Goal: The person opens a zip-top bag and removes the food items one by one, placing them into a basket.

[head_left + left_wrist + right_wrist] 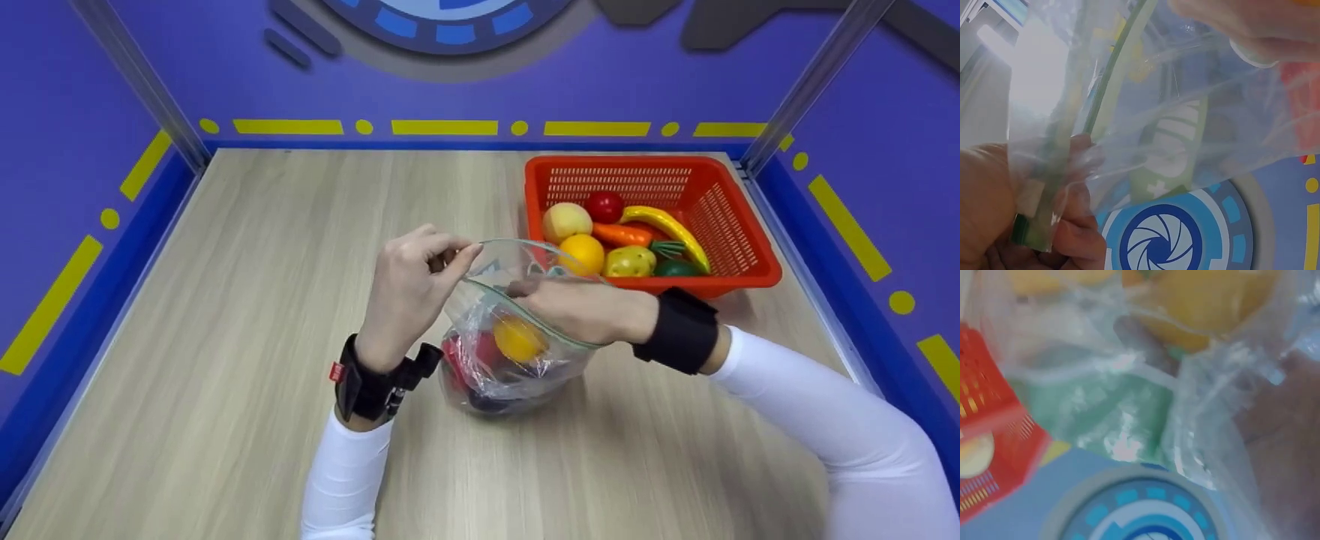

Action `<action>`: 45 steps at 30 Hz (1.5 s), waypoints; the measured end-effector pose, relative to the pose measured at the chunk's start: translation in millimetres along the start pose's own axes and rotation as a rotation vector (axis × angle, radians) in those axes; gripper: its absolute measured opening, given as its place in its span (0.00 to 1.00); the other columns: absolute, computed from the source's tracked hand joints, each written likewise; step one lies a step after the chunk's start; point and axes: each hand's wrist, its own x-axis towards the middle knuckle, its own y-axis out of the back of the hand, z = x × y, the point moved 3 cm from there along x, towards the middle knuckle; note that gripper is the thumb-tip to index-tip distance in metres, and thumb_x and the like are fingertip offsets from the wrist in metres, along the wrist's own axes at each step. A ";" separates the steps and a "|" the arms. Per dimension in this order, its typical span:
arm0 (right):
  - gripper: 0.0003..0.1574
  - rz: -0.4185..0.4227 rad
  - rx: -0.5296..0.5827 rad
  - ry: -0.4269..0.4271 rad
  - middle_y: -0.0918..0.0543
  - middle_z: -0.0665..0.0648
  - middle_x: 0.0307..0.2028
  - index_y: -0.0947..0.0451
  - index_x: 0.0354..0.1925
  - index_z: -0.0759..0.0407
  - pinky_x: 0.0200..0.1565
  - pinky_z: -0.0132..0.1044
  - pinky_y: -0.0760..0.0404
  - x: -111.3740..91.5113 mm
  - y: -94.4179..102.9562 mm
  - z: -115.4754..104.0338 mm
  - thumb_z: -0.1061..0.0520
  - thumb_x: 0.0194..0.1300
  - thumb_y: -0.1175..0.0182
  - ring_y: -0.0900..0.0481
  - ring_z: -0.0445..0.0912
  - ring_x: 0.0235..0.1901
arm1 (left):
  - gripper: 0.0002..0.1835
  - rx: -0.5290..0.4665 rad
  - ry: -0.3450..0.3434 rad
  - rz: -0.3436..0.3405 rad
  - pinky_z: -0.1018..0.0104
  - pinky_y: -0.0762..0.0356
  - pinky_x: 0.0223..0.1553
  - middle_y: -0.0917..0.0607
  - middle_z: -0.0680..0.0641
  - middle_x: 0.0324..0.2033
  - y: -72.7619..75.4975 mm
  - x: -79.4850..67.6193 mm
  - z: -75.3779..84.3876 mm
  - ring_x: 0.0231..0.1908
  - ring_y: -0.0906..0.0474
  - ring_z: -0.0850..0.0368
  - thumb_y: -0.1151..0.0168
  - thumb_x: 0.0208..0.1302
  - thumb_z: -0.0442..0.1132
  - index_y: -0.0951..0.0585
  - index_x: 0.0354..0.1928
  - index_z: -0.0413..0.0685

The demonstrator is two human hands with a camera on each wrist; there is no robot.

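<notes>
Purple-blue walls (442, 101) with yellow dashes along the top and both sides of the frame. Below, spanning the middle and bottom, pale wood-grain bench (225, 337). White sleeves (825, 420) at bottom left of centre and lower right. At upper right, red-orange basket (742, 225) on the bench. At centre of the frame, upright on the bench just beside the basket, clear bag (525, 390) with mouth open. Left hand (409, 289) pinching the bag's rim between thumb and fingers; right hand (577, 304) through the mouth, fingertips behind plastic, cannot tell whether holding anything. Inside the basket, yellow banana (664, 223), peach-coloured fruit (567, 223), orange (581, 255), carrot (621, 234), yellowish potato-like piece (630, 262), round red piece (605, 206). Inside the bag, below the right hand, yellow-orange round piece (517, 339), near red and dark shapes.
</notes>
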 end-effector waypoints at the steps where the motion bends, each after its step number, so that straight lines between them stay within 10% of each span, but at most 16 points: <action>1: 0.40 0.016 -0.053 -0.015 0.16 0.62 0.62 0.22 0.67 0.58 0.59 0.48 0.13 -3.0 6.3 -3.5 0.47 0.62 0.22 0.15 0.53 0.53 | 0.06 -0.003 0.002 0.001 0.75 0.33 0.30 0.16 0.45 0.25 0.4 -0.1 0.1 0.25 0.27 0.60 0.28 0.69 0.37 0.08 0.37 0.40; 9: 0.41 0.206 -0.117 -0.006 0.18 0.65 0.64 0.23 0.67 0.57 0.62 0.57 0.16 -27.8 45.0 -24.0 0.47 0.60 0.21 0.18 0.61 0.60 | 0.06 -0.021 0.026 -0.004 0.75 0.35 0.29 0.17 0.44 0.24 0.4 -0.3 1.7 0.25 0.29 0.61 0.27 0.68 0.37 0.08 0.37 0.40; 24: 0.42 0.513 0.116 0.150 0.16 0.57 0.61 0.22 0.65 0.57 0.54 0.38 0.12 -46.8 61.9 -32.1 0.56 0.54 0.18 0.18 0.49 0.56 | 0.07 -0.062 -0.001 -0.002 0.75 0.33 0.29 0.19 0.44 0.23 2.8 -0.8 6.4 0.24 0.29 0.59 0.27 0.68 0.37 0.08 0.37 0.39; 38: 0.39 0.787 0.504 -0.222 0.16 0.50 0.58 0.21 0.67 0.56 0.43 0.30 0.11 -82.7 84.2 14.0 0.69 0.58 0.24 0.16 0.47 0.46 | 0.07 -0.002 0.019 0.030 0.75 0.36 0.29 0.19 0.44 0.23 7.0 2.2 -2.2 0.24 0.31 0.62 0.28 0.68 0.37 0.08 0.36 0.39; 45: 0.33 0.864 0.505 -0.335 0.16 0.46 0.55 0.22 0.67 0.55 0.43 0.26 0.15 -96.6 87.0 63.5 0.62 0.65 0.27 0.19 0.47 0.47 | 0.08 -0.003 0.019 0.039 0.75 0.35 0.29 0.21 0.44 0.23 9.0 1.1 -3.2 0.24 0.31 0.61 0.28 0.69 0.37 0.09 0.36 0.38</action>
